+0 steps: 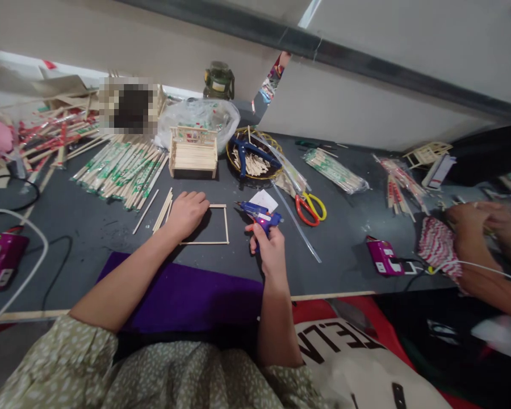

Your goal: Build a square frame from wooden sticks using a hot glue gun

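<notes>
A rectangular frame of thin wooden sticks (227,224) lies flat on the dark table. Over its left side rests my left hand (188,213), fingers bent and pointing right; what its fingertips press or hold is hidden. My right hand (268,247) is wrapped round the handle of a blue glue gun (259,215), whose nozzle points left near the frame's upper right corner. Just left of my left hand lie several loose sticks (163,211). A small white piece of paper (264,200) sits behind the glue gun.
Behind are a small wooden stick bench (193,159), a basket (276,170) with sticks and scissors with red and yellow handles (309,210). Wrapped chopsticks (123,170) lie left. Purple power boxes (383,257) with cables stand at both sides. Another person's hands (477,218) work at right.
</notes>
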`<state>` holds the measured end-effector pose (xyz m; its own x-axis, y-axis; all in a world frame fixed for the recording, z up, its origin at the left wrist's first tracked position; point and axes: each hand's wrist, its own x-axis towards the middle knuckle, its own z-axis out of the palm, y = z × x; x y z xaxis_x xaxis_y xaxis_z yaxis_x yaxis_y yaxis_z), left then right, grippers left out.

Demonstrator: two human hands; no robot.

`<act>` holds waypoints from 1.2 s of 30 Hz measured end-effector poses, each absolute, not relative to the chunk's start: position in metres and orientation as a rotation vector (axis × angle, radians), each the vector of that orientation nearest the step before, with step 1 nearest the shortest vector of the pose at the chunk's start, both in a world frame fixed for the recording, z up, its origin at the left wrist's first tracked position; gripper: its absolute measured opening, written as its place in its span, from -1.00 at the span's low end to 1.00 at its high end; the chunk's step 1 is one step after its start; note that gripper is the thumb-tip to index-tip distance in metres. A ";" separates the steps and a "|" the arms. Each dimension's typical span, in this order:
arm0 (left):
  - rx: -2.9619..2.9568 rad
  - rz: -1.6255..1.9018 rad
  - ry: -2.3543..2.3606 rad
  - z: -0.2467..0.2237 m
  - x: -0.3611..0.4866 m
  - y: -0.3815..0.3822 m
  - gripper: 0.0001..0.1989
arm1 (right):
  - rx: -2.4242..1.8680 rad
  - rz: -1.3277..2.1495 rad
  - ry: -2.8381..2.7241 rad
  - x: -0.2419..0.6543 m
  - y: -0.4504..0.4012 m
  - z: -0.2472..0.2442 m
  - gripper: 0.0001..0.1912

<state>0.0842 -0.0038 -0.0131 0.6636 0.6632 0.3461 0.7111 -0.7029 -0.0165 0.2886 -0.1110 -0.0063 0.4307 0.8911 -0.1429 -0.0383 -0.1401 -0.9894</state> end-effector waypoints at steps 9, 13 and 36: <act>-2.711 -0.497 -1.130 -0.014 0.085 -0.004 -0.75 | -1.499 0.980 -0.795 0.286 -0.114 -0.005 -0.66; -2.703 -0.485 -1.129 -0.014 0.085 -0.004 -0.74 | -1.504 0.961 -0.788 0.287 -0.115 -0.005 -0.67; -2.763 -0.406 -1.238 -0.011 0.085 -0.003 -0.73 | -1.576 1.019 -0.893 0.283 -0.116 -0.019 -0.63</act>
<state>0.0845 -0.0028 -0.0109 0.6366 0.7204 0.2753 0.7435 -0.6681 0.0290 0.2833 -0.1160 -0.0190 0.3681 0.9127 -0.1774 0.0559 -0.2121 -0.9756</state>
